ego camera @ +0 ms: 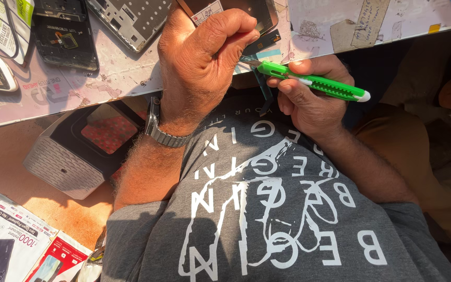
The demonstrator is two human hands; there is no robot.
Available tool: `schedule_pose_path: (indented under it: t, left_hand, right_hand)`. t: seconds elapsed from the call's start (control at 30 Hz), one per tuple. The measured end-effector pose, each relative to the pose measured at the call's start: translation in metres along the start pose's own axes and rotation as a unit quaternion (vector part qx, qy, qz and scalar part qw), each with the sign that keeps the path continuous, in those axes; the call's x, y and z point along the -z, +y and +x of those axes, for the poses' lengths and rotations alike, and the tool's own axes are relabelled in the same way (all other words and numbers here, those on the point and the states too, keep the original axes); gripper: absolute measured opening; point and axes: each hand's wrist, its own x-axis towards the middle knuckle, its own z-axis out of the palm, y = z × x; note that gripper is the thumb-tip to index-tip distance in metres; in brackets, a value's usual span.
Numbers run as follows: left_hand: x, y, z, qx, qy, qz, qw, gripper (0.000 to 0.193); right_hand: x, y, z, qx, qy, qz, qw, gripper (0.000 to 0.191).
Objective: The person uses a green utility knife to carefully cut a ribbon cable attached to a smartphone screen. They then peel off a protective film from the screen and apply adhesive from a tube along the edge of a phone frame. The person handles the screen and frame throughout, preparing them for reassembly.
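At the near edge of the worktop [319,26], the right hand [309,99] pinches a green utility knife [314,83], blade toward a dark phone part [259,42] clenched in the left hand [199,62]; shallow, controlled strokes away from the fingers [236,26] seem wisest.

left hand [204,62] beside right hand [309,99], cutter [314,82] in it

Two hands [204,57], one green utility knife [314,82], one wristwatch [157,130].

Phone repair bench: opened phones [66,34], bare frame [131,18].
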Motion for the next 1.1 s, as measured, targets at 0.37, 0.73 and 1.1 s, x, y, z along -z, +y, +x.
schedule_pose_path:
  t: [0.37,0.73,1.1]
  left_hand:
    - [0.002,0.01,-0.002,-0.007,0.002,-0.001,1.0,0.02]
    - [0.003,0.012,0.001,-0.014,-0.003,0.002,1.0,0.02]
    - [-0.004,-0.003,-0.006,-0.031,0.002,0.001,1.0,0.018]
  right_hand:
    - [0.007,0.016,-0.008,0.001,-0.002,0.006,1.0,0.021]
    - [0.004,0.016,-0.007,0.03,-0.018,-0.011,0.999,0.021]
    - [0.038,-0.029,-0.017,0.379,0.069,-0.205,0.9,0.028]
